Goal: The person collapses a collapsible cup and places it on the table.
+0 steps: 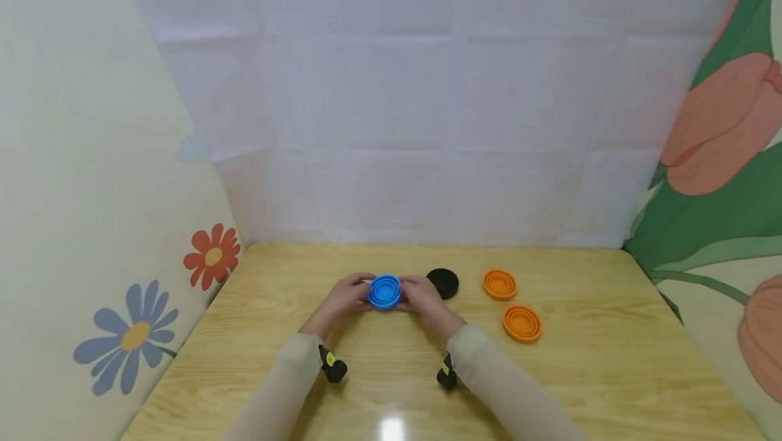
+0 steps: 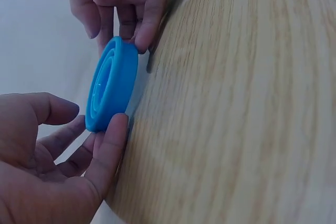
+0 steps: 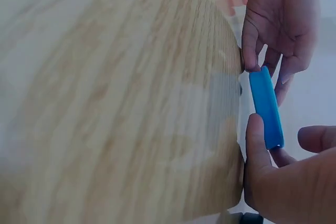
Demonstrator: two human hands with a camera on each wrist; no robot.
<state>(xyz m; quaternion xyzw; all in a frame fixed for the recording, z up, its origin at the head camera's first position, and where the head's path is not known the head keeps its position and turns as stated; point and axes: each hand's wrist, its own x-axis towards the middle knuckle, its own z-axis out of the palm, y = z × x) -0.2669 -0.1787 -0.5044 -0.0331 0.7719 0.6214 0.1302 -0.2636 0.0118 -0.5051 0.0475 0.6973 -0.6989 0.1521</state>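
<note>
A blue collapsible cup (image 1: 385,291), folded flat into concentric rings, is between my two hands over the table. Its ringed face points up toward the head camera. My left hand (image 1: 348,297) holds the left edge, with fingertips at the rim and side wall in the left wrist view. From the opposite edge my right hand (image 1: 424,298) grips the same blue cup (image 3: 266,107). The thumb and index finger of the left hand (image 2: 58,166) spread apart beside the rim. In the right wrist view the far hand (image 3: 283,22) touches the cup's upper end.
Just right of my right hand lies a black disc (image 1: 444,283), partly behind the hand. Two orange folded cups (image 1: 499,284) lie farther right, the nearer orange one (image 1: 522,323) closer to me. A white cloth (image 1: 391,122) hangs behind the wooden table (image 1: 586,387).
</note>
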